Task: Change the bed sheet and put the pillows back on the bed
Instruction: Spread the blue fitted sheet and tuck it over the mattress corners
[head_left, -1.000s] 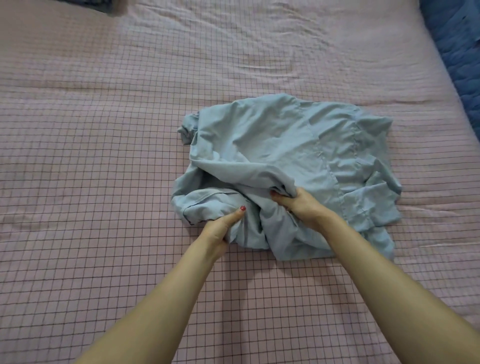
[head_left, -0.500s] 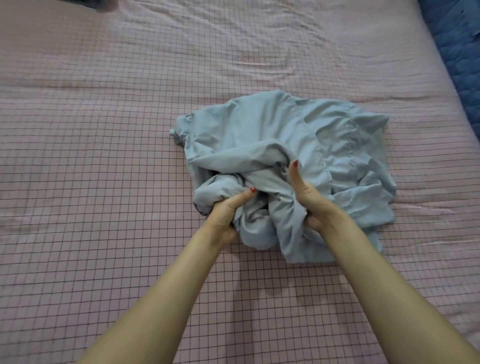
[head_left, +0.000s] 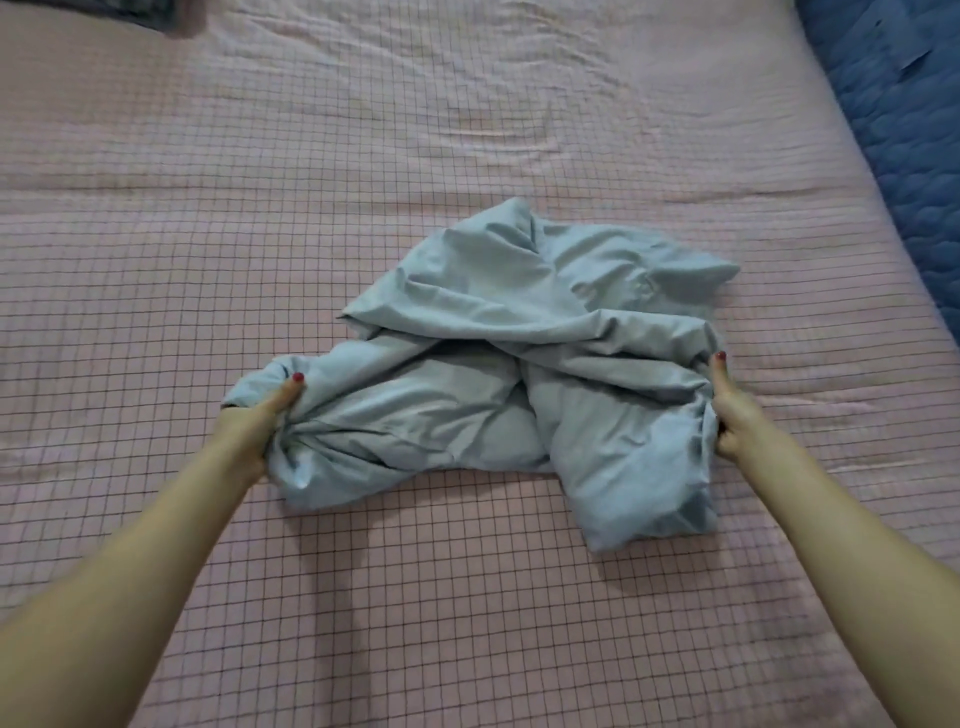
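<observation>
A crumpled light blue sheet (head_left: 524, 353) lies in the middle of the bed, on a pink checked mattress cover (head_left: 311, 182). My left hand (head_left: 254, 426) grips a bunched edge of the sheet at its left end, thumb on top. My right hand (head_left: 732, 415) grips the sheet's right edge, thumb pointing up. The two hands are spread wide apart, and the cloth is stretched between them. No pillow is in view.
A dark blue quilted cover (head_left: 904, 130) runs along the bed's right side. A dark piece of fabric (head_left: 140, 13) shows at the top left corner. The pink cover extends all around the sheet.
Both hands were close together at the middle of the bundle. They have pulled apart to left and right, spreading the blue sheet wider and flatter.
</observation>
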